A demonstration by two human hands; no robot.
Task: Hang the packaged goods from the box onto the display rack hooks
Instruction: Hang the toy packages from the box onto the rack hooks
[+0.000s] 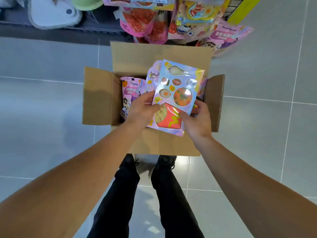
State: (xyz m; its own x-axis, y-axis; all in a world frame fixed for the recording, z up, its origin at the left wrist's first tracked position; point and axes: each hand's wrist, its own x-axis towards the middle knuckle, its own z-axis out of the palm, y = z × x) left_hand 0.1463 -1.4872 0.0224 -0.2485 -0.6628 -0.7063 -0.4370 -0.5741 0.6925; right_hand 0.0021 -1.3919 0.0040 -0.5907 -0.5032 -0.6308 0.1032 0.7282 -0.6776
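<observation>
An open cardboard box stands on the floor in front of my feet. Over it I hold a flat pastel package with windows showing toy food, stacked with other packages beneath it. My left hand grips the stack's left edge, thumb on top. My right hand grips its lower right corner. A pink cartoon-printed bag lies inside the box at the left. The display rack with hanging packages is just beyond the box; its hooks are hidden.
Grey tiled floor surrounds the box. A low dark shelf with plush items runs along the top left. A yellow-green rack frame stands at the top right. My legs and black shoes are below the box.
</observation>
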